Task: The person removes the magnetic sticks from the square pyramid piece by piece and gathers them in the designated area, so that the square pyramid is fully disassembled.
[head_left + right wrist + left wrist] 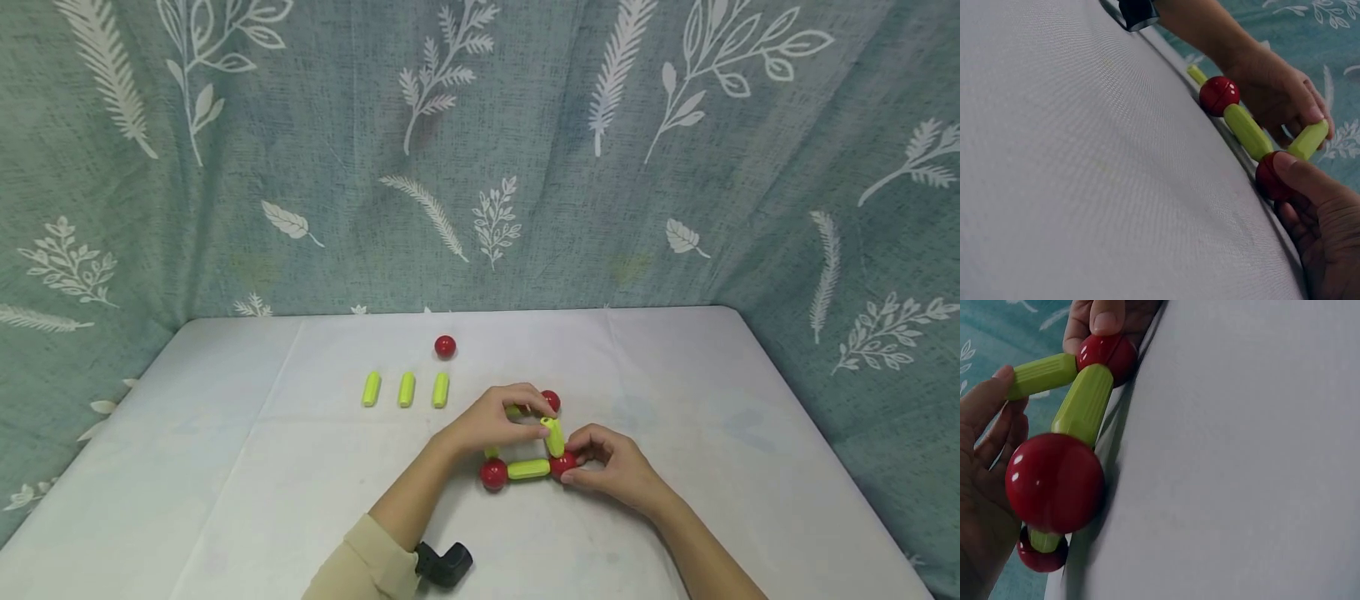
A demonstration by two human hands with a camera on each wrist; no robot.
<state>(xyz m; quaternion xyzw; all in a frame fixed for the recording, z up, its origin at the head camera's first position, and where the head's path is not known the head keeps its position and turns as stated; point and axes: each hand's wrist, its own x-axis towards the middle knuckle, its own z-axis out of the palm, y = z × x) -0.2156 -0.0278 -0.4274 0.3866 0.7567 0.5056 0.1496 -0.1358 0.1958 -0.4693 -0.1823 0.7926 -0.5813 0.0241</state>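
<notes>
The raised stick (554, 438) stands at a tilt on the right near ball (562, 466), its lower end touching the ball, right of centre on the table (300, 500). Caution: the stick may slip off the ball if it is pressed off its axis; uneven force from the left hand (491, 421) would be the likely cause. If the right hand (618, 471) loosens, the ball may turn and work the near stick (528, 469) away from the left near ball (493, 474). A lowered left wrist could also disturb the pieces beneath it. Left-hand pose: forearm from the near left, hand above the pieces, thumb and fingers pinching the upper part of the raised stick. Right-hand pose: forearm from the near right, hand low, thumb and fingers closed about the right near ball
</notes>
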